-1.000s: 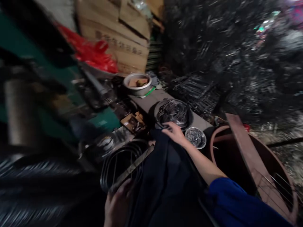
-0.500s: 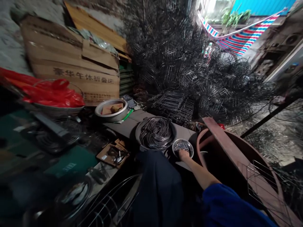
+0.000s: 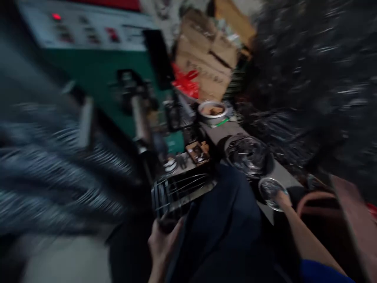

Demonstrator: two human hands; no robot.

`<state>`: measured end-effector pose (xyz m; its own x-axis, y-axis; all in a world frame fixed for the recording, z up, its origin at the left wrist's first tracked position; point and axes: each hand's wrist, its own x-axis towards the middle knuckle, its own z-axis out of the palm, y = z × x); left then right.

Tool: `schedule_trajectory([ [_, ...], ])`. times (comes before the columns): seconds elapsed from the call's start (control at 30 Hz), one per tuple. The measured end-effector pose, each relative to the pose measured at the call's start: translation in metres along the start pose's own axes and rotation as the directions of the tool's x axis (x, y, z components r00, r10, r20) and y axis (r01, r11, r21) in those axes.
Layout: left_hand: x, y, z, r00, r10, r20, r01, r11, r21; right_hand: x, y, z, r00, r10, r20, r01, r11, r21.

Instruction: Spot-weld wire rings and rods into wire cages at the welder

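My left hand [image 3: 163, 237] is at the lower middle, its fingers round the near end of a wire rack [image 3: 167, 192] with curved metal bars. My right hand [image 3: 282, 199] reaches into a small metal bowl [image 3: 268, 204]; its fingertips are down among the small metal pieces, smeared and partly hidden. Beside that bowl stands a larger basin [image 3: 272, 163] full of coiled wire rings [image 3: 246, 151]. Dark cloth [image 3: 224, 228] covers my lap between the two hands.
A green machine [image 3: 97, 74] with a red light stands at left, near blurred stacked wire goods [image 3: 59, 169]. Behind are a cardboard box [image 3: 203, 59] and a round bowl [image 3: 203, 116]. At right, a plank [image 3: 350, 208] crosses a reddish tub [image 3: 316, 194].
The view has swung left, bringing the green machine and my left hand on the wire rack into sight. My right hand is still at the small bowl.
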<state>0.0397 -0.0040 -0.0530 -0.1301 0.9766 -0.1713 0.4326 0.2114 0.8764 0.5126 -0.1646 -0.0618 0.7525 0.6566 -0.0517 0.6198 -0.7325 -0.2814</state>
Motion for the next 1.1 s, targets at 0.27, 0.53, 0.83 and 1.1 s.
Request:
schedule_trajectory([
  [0.27, 0.001, 0.004, -0.004, 0.981, 0.151, -0.125, -0.148, 0.988, 0.033, 0.054, -0.148, -0.013, 0.962, -0.266, 0.070, 0.163, 0.757, 0.632],
  [0.53, -0.002, 0.007, -0.009, 0.977, 0.135, -0.165, -0.131, 0.991, 0.032, -0.028, -0.356, -0.020, 0.298, -0.954, -0.037, 0.813, 0.234, 0.533],
  [0.83, 0.015, 0.002, -0.016, 0.956, 0.203, -0.211, -0.191, 0.979, 0.075, -0.032, -0.376, 0.042, 0.193, -0.981, -0.031, 0.946, 0.178, 0.273],
  [1.1, 0.031, 0.002, -0.017, 0.947, 0.225, -0.228, -0.224, 0.974, 0.031, -0.029, -0.394, 0.020, 0.115, -0.962, -0.247, 0.938, 0.023, 0.345],
])
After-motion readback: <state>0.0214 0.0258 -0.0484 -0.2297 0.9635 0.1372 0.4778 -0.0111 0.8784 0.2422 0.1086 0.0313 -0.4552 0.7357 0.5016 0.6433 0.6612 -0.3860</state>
